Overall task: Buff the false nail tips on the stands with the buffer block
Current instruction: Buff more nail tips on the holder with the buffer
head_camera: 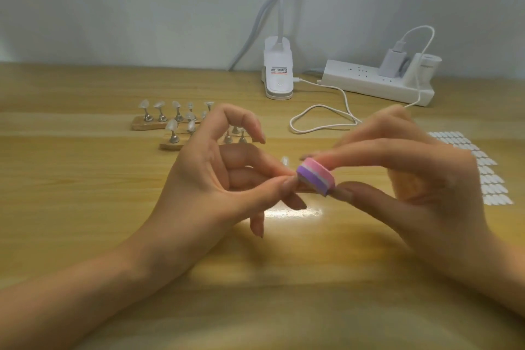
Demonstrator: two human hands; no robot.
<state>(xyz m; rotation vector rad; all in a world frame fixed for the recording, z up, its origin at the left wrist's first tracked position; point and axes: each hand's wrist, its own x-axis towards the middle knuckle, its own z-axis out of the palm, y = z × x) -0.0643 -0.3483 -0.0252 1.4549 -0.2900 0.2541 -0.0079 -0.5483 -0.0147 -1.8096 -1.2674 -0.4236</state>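
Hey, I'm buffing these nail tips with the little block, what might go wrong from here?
The buffer block is pinched only between fingertips of the right hand, so it might slip mid-stroke. The left hand works just in front of the stands, so a jerk could knock their nail tips loose. What looks like a loose tip behind the block could get swept away.

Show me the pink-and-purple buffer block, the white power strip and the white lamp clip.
Pink-and-purple buffer block (311,179): head view, purple side face.
White power strip (355,74): head view, top face.
White lamp clip (279,61): head view, top plate.
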